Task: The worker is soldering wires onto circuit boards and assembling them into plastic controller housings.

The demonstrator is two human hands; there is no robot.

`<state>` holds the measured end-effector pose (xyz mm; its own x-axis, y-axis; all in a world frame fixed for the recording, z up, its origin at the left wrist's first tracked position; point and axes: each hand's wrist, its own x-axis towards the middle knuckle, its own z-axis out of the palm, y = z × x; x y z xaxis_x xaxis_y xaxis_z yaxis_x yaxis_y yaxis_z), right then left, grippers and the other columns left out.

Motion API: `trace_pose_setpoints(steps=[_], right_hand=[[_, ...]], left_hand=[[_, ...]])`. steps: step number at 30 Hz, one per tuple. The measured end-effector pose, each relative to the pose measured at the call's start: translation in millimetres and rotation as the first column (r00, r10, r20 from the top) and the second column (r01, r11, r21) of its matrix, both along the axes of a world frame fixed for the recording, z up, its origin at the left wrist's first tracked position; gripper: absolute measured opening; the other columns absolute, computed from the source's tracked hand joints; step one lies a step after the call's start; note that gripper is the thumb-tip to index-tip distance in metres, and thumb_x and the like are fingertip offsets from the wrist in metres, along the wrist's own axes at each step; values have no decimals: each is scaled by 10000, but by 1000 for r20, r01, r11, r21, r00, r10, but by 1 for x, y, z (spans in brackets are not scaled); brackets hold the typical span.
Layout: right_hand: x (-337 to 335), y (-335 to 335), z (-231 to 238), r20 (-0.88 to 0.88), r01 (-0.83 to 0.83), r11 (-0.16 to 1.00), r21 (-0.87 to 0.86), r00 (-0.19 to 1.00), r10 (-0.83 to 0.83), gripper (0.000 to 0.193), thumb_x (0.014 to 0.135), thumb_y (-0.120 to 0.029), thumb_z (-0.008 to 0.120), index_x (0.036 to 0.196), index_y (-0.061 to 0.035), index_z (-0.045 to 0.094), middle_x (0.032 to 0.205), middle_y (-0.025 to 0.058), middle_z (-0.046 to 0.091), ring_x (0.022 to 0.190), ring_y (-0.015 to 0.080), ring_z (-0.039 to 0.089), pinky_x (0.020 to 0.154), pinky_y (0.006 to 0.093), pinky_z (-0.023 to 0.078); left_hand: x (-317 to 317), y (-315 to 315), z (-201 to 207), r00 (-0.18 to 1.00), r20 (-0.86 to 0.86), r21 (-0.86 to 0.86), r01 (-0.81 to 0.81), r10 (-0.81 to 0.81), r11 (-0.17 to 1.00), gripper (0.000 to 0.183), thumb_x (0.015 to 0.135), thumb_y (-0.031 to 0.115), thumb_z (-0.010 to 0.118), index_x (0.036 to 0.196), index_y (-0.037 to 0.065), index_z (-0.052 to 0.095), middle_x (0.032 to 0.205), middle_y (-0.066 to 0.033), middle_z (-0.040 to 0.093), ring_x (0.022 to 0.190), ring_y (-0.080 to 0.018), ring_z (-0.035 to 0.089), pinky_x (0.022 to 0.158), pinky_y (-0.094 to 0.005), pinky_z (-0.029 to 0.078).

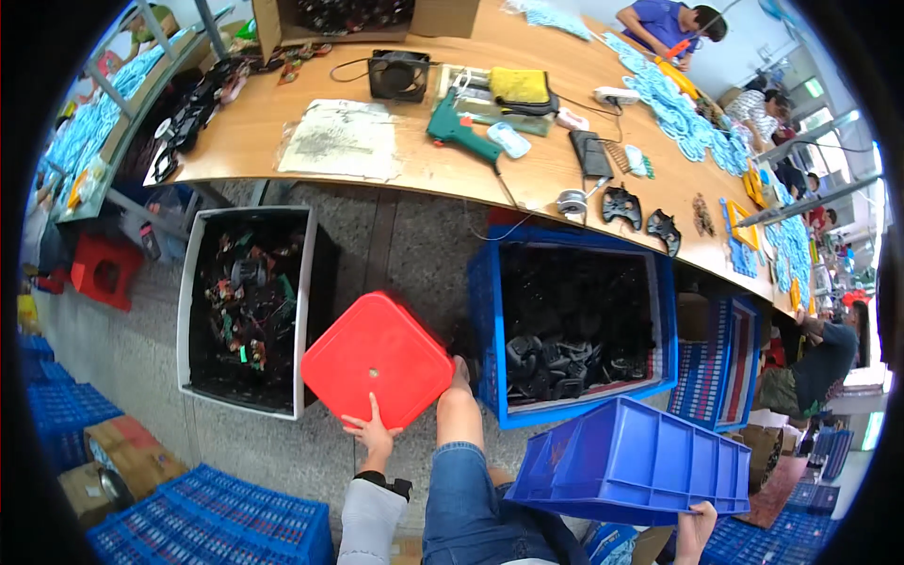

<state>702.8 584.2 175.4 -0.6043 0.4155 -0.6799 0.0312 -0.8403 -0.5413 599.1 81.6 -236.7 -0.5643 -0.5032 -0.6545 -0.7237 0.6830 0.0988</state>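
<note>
My left hand (373, 437) lies on the near edge of a red plastic stool (377, 353), its fingers spread over the square seat. At the lower right my right hand (698, 529) is closed on the rim of a blue plastic bin (650, 461), which is tilted beside my leg with its ribbed side and base showing. What the bin contains is hidden. To the stool's left stands a white-rimmed box (303, 311) with circuit boards and wires in it. A blue crate (499, 330) of black game controller shells (556, 363) stands to its right.
On the wooden table (235, 141) lie a green glue gun (461, 132), a small black fan (398, 75), a yellow cloth (520, 87) and two game controllers (621, 207). Blue crates (226, 518) are stacked at the lower left. Other people (664, 28) work along the right side.
</note>
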Motion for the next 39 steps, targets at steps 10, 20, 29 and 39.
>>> trace_pose_setpoints(steps=[10,20,29,39], right_hand=[[2,0,-20,-16,212,959,-186,976,-219,630,624,117,317,1248,128,401,1307,177,477,1229,269,421,1116,459,230],[-1,-17,-75,278,-38,975,219,960,-26,294,868,-221,589,917,62,652,785,98,657,732,230,594,703,357,471],[-53,-43,-57,297,-80,996,47,953,63,708,552,124,458,1256,53,427,1246,182,516,1162,318,492,980,475,394],[-140,9,-158,191,-341,937,-82,917,350,567,602,148,509,1158,37,513,1022,154,610,863,281,628,717,383,530]], left_hand=[[-14,9,-12,998,64,-23,-8,9,1000,1299,536,304,884,1408,488,-61,1381,-423,-170,1262,-648,21,987,-611,323],[-12,6,-11,985,-145,72,-87,96,994,1252,502,143,886,1447,406,107,1377,-418,-196,1291,-608,-32,1060,-610,169],[-47,35,-9,976,-188,69,-101,112,993,1195,549,146,867,1439,423,120,1377,-421,-183,1283,-617,16,1065,-603,159],[-185,130,61,930,-340,375,271,-140,887,943,732,524,688,1446,105,236,1409,-420,73,1359,-491,47,1100,-505,146]])
